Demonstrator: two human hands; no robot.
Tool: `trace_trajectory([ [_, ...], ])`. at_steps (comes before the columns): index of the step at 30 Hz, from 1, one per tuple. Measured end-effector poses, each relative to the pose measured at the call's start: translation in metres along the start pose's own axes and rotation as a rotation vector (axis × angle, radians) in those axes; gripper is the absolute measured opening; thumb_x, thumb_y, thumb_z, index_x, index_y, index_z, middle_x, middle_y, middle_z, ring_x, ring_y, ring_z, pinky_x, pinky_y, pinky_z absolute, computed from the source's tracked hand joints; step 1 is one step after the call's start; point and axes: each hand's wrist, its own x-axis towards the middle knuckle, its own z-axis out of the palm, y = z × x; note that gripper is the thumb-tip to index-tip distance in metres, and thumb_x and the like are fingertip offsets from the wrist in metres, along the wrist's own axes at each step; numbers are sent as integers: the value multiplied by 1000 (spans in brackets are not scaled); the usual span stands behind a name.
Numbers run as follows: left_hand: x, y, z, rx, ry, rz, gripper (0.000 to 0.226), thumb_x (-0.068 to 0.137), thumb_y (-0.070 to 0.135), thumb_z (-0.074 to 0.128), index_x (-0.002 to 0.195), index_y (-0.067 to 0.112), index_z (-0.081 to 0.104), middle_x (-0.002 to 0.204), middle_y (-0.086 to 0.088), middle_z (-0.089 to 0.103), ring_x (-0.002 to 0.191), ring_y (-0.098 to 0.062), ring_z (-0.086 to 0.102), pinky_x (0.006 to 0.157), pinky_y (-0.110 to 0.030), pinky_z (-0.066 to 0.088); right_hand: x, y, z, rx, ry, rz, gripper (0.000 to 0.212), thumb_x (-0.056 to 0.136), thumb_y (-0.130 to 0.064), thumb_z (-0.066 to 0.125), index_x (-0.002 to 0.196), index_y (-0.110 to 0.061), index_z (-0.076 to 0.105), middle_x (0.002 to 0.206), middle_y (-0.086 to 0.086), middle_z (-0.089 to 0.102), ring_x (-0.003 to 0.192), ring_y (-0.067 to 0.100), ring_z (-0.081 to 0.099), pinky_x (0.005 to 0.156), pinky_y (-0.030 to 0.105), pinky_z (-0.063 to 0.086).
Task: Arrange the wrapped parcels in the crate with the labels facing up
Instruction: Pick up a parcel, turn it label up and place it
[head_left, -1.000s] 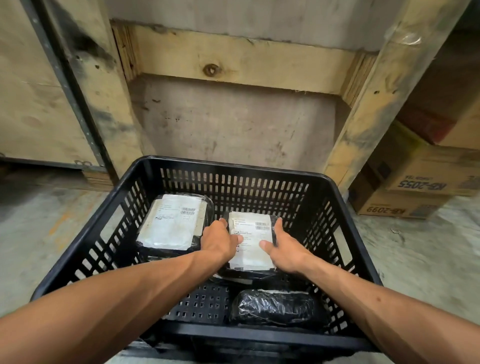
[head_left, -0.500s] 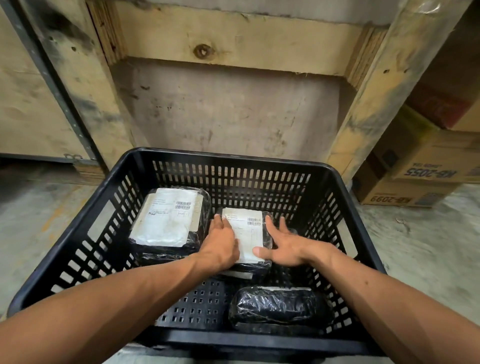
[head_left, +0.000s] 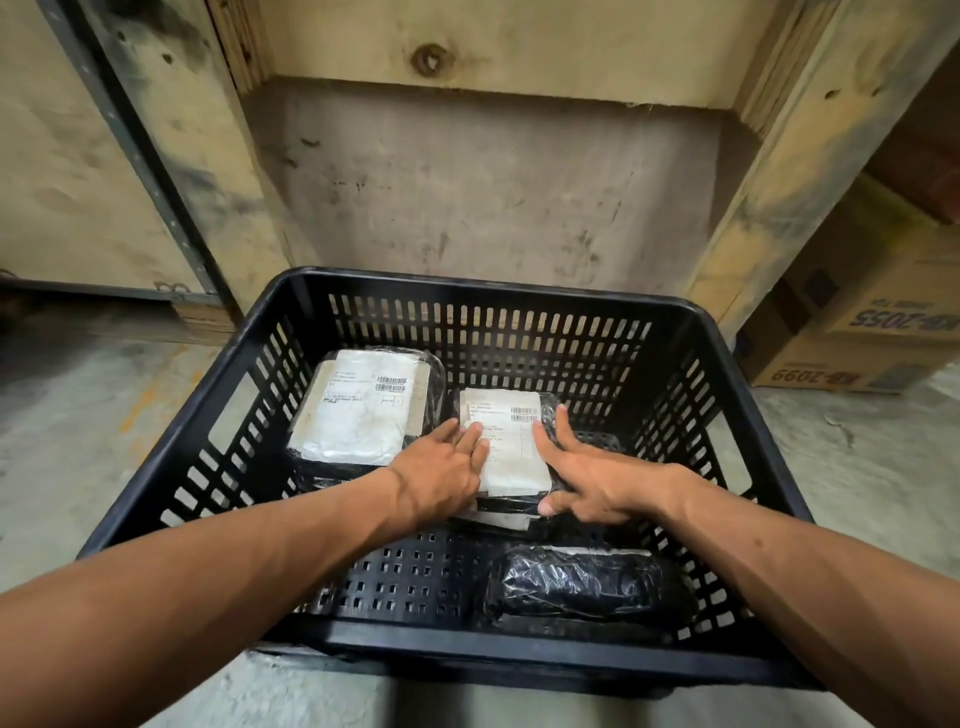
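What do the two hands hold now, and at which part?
Nothing is gripped. The left hand and right hand lie flat with open fingers on the side edges of the middle labelled parcel, which rests in the crate.

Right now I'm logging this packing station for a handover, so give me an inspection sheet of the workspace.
Surface: black slotted crate standing on a concrete floor.
Job's things: large parcel at far left, label up; middle parcel beside it, label up; black parcel near front right, no label visible.
Clutter: nothing seen.
Grippers: left hand and right hand lie flat on the middle parcel's two sides, fingers spread.
Cables: nothing seen.
Surroundings: wooden crates behind; cardboard boxes at right.
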Motion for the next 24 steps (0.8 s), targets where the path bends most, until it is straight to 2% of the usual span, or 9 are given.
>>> trace_trajectory([
  [2, 3, -3, 7, 10, 5, 12, 57, 111, 26, 16, 158, -3, -1, 165, -27, -3, 155, -37, 4, 126, -45, 1, 2, 1, 0, -29, -11, 1, 106, 102, -46, 58, 157, -30, -31, 150, 7, -55, 146, 35, 42, 115, 44, 46],
  [5, 8, -5, 8, 32, 15, 32, 57, 111, 26, 19, 158, -2, 0, 165, -27, -2, 155, -37, 9, 126, -45, 3, 2, 1, -2, -51, -17, 3, 106, 101, -50, 57, 157, -32, -31, 152, 8, -54, 136, 37, 54, 112, 46, 48],
  [10, 11, -7, 6, 25, 27, 22, 61, 111, 31, 25, 159, 0, 3, 166, -25, 0, 154, -35, 15, 124, -41, 3, 2, 1, -4, -82, -10, 10, 104, 101, -51, 56, 158, -33, -30, 152, 7, -54, 143, 32, 47, 118, 44, 41],
  [12, 12, -7, 4, 44, 10, 17, 62, 111, 34, 23, 159, 1, 3, 166, -24, 0, 154, -35, 13, 123, -42, 0, 2, 1, -6, -97, -12, 11, 104, 101, -52, 55, 157, -35, -31, 152, 6, -54, 143, 32, 47, 118, 44, 41],
  [14, 12, -9, 2, 95, -12, 19, 71, 108, 48, 22, 159, 1, 3, 166, -22, 1, 154, -35, 12, 122, -47, -7, 1, 0, -7, -110, -19, 16, 103, 101, -54, 54, 157, -37, -31, 152, 5, -54, 143, 33, 48, 118, 44, 41],
  [16, 13, -10, 0, 136, -14, 29, 78, 105, 56, 20, 160, 3, 4, 166, -20, 2, 154, -34, 12, 120, -50, -13, 2, 1, -7, -127, -21, 15, 103, 101, -56, 53, 157, -37, -31, 152, 5, -53, 146, 33, 44, 120, 45, 38],
  [19, 12, -12, 1, 100, -17, 39, 80, 103, 59, 22, 160, 5, 1, 166, -19, 0, 155, -33, 8, 121, -48, -12, 3, 1, -5, -156, -21, 23, 102, 101, -56, 52, 157, -35, -31, 152, 6, -53, 150, 35, 37, 124, 47, 31],
  [22, 12, -13, 1, 59, -22, 45, 81, 103, 59, 23, 159, 5, 0, 166, -20, -2, 155, -33, 6, 122, -46, -10, 5, 1, -3, -191, -14, 27, 102, 100, -59, 51, 157, -34, -31, 153, 8, -51, 158, 36, 15, 128, 51, 18],
  [24, 13, -13, 1, 54, -22, 43, 81, 103, 59, 23, 159, 5, -1, 166, -20, -3, 155, -32, 4, 122, -46, -9, 5, 2, -3, -217, -6, 33, 103, 98, -64, 49, 157, -34, -30, 155, 9, -48, 159, 37, 7, 128, 54, 13],
])
